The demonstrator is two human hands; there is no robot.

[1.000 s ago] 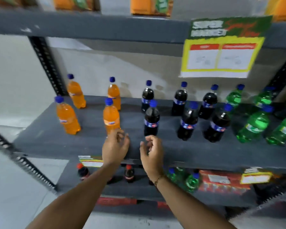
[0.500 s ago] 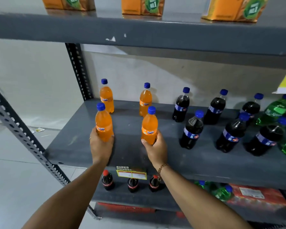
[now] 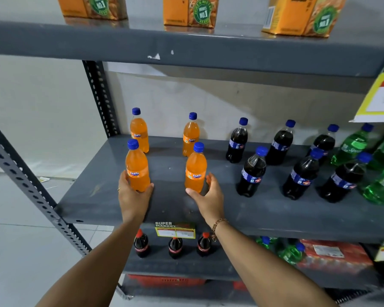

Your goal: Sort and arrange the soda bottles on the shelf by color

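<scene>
Head view: our left hand [image 3: 133, 197] grips a front Fanta bottle [image 3: 137, 169]; our right hand [image 3: 208, 196], open, cups another Fanta bottle [image 3: 195, 170] just beside.

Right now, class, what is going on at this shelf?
A person is sorting soda bottles by colour on the middle shelf. The left hand grips the front-left orange bottle; the right hand cups the front-right orange bottle, fingers loosely around its base. Two more orange bottles stand behind them. Dark cola bottles fill the middle, and green bottles sit at the right.
</scene>
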